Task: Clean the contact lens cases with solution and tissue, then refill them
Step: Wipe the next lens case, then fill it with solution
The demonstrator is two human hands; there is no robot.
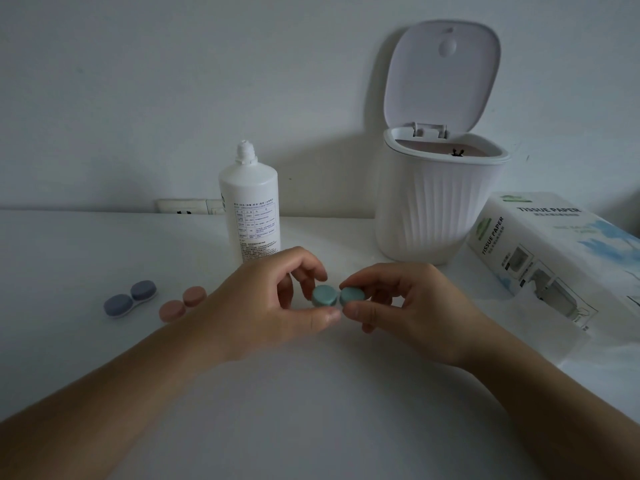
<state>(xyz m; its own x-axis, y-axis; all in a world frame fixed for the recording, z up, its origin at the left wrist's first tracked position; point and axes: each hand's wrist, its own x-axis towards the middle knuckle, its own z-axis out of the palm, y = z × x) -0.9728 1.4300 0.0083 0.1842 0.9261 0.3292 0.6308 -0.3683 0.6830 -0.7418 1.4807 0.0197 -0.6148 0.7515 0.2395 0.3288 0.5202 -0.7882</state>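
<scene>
Held green lens case [337, 296] just above bench [311, 393], scene centre. Left hand [273, 299] grip pinched left cap, right hand [398, 310] grip pinched right cap. Judged step: opening this case. Next: unscrew caps, reach solution bottle [249, 209] at 11 o'clock.

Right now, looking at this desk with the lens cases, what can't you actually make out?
- Head view: whether the green case holds liquid or lenses; its caps are on.
- Bin contents: rim hides the inside.
- Solution bottle label: print too small.
- Tissue pack: cut off by the right edge.
- Pink case: partly behind the left hand.
</scene>
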